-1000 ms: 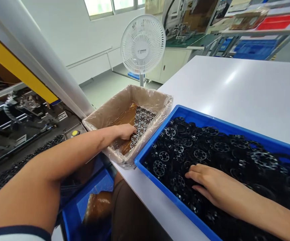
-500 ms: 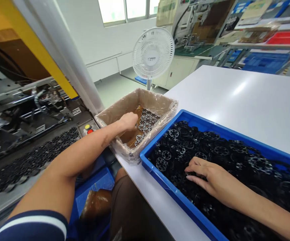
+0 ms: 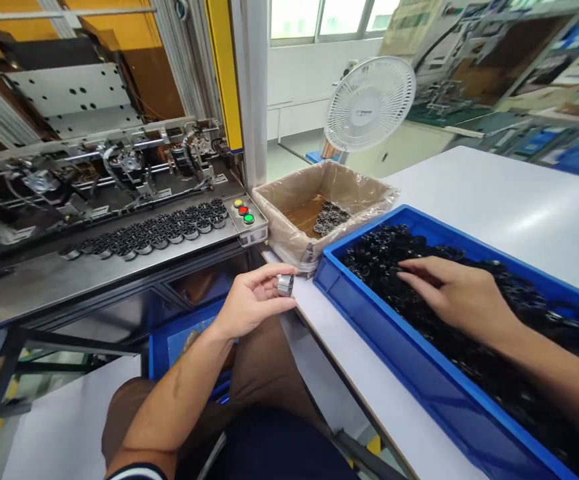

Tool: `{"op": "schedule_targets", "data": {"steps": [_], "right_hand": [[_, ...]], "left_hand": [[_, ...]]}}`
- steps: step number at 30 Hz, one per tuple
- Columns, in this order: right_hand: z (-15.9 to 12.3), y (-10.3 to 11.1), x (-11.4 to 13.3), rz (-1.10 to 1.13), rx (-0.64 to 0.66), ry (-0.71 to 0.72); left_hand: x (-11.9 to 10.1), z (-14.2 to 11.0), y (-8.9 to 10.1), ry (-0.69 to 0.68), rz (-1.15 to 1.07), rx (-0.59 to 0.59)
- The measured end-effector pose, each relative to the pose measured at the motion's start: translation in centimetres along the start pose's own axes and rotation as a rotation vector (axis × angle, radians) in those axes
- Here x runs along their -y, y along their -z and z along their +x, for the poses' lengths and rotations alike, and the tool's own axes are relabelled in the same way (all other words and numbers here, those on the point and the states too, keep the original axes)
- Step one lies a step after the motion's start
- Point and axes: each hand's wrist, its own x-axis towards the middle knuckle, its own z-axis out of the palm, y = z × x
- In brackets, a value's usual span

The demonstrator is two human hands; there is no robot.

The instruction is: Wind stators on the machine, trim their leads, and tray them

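My left hand (image 3: 254, 300) pinches a short silver metal ring (image 3: 285, 285) between thumb and fingertips, in front of the table edge. Over the blue bin (image 3: 384, 320) is my right hand (image 3: 457, 290), its thumb and index finger brought close together above a heap of black ring-shaped parts (image 3: 384, 250). Whatever lies between those right fingertips is too dark to make out. Beyond my left hand stands a plastic-lined box (image 3: 289, 230), with several wheel-like metal rings (image 3: 330, 219) on its floor.
Rows of dark rings (image 3: 169, 230) line the metal ledge of a machine (image 3: 119, 157) at left. Yellow, red and green buttons (image 3: 243, 210) sit at its corner. A white fan (image 3: 369, 103) stands behind the box. The white table (image 3: 509, 193) extends to the right.
My left hand has come out of the lined box towards me, with a metal ring in its fingers. My right hand stays over the black parts. The view has turned left.
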Motion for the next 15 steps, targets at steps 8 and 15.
{"op": "schedule_targets", "data": {"steps": [8,15], "right_hand": [[-2.0,0.6,9.4,0.36,-0.164,0.329],[-3.5,-0.4,9.2,0.502,-0.181,0.421]], "left_hand": [[-0.3,-1.7,-4.4,0.014,-0.04,0.071],[1.1,-2.0,-7.3,0.043,-0.055,0.132]]}}
